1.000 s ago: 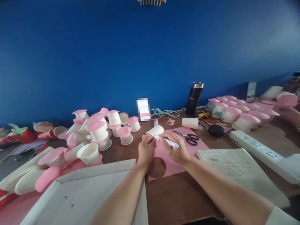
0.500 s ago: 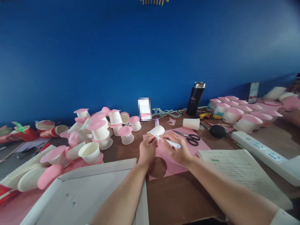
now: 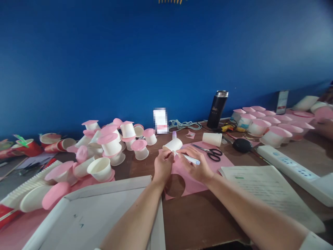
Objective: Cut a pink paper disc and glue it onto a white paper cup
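My left hand (image 3: 163,164) is closed, its fingers pinched at the rim of a white paper cup (image 3: 173,144) that lies on its side. A slim white marker (image 3: 191,159) with a pale blue end is in my right hand (image 3: 195,164), its tip close to my left fingertips and the cup. Just what the tip touches is hidden by the fingers. Both hands are over a pink paper sheet (image 3: 217,166) with a round hole cut in it. Black-handled scissors (image 3: 213,155) rest on that sheet, and another paper cup (image 3: 212,139) lies behind them.
Pink-topped paper cups crowd the left (image 3: 110,146) and the right back (image 3: 275,135). A white box lid (image 3: 104,211) lies front left. A black flask (image 3: 217,110), a power strip (image 3: 293,170) and a notebook (image 3: 262,191) are to the right. Another person's hand (image 3: 326,126) shows far right.
Almost nothing differs. My hands keep the same grip, with the marker and fingers shifted very slightly at the cup's rim.
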Available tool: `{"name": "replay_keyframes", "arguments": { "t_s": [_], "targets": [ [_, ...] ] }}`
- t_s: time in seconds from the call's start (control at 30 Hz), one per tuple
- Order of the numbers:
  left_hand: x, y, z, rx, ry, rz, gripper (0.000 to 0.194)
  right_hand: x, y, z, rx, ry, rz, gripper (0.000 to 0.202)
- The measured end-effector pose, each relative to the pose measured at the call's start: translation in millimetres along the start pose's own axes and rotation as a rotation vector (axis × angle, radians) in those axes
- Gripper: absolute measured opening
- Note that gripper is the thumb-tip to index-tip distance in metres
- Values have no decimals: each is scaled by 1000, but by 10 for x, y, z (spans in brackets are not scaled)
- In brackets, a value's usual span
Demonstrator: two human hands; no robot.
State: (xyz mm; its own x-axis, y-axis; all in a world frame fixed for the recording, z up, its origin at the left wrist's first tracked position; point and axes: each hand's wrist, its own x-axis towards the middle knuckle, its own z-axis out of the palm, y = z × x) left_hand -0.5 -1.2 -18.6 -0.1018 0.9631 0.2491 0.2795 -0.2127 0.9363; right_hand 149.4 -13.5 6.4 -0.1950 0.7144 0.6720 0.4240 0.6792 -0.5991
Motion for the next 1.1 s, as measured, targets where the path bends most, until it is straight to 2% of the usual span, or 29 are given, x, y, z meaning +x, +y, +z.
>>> {"name": "replay_keyframes", "arguments": {
  "t_s": [0.1, 0.27, 0.43, 0.6, 0.8, 1.0, 1.1],
  "targets": [
    [2, 3, -1, 7, 1, -20, 19, 0, 11, 2, -28, 52, 30, 11],
    [2, 12, -12, 7, 4, -18, 20, -2, 28, -7, 37, -39, -24, 15],
    [13, -3, -8, -11, -8, -34, 20, -2, 38, 0, 17, 28, 14, 14],
    [23, -14, -1, -29, -18, -30, 19, 1, 43, -20, 54, -42, -5, 17],
    [29, -11, 2, -52, -56, -11, 16, 12, 37, -20, 18, -5, 17, 15],
    [29, -23, -2, -81, -52, -11, 20, 11, 32, -26, 83, -51, -13, 17],
    [21, 5, 3, -82, -47, -25, 20, 14, 45, -17, 42, -15, -1, 15]
  ]
}}
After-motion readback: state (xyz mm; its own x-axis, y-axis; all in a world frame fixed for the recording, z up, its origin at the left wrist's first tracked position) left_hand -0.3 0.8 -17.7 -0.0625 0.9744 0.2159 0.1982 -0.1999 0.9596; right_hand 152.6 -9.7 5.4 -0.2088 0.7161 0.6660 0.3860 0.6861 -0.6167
